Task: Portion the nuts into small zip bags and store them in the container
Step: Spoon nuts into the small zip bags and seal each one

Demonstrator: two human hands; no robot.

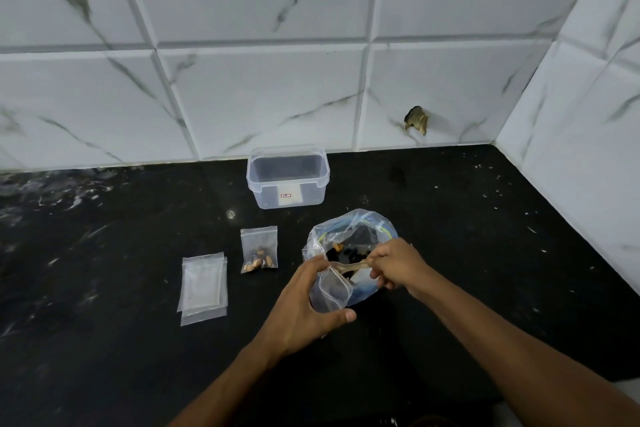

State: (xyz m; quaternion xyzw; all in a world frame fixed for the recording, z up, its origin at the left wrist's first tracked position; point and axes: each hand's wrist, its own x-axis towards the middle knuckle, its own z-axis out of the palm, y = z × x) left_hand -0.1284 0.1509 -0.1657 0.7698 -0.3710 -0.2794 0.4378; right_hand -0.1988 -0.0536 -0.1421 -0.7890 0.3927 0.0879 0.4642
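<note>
My left hand [304,305] grips a small clear zip bag [332,291] with its mouth held open, right beside a large clear plastic bag of nuts [349,236] on the black counter. My right hand [398,263] holds a pale spoon [349,266] whose bowl end reaches over the small bag's mouth. A filled small zip bag with brown nuts [259,250] lies to the left. A stack of flat small zip bags [203,288] lies farther left. An open, clear plastic container [287,180] stands by the wall.
The black stone counter [104,340] runs to white marble-pattern tiled walls at the back and right. A chipped hole in the tile [417,120] shows at the back right. Pale specks are scattered on the counter.
</note>
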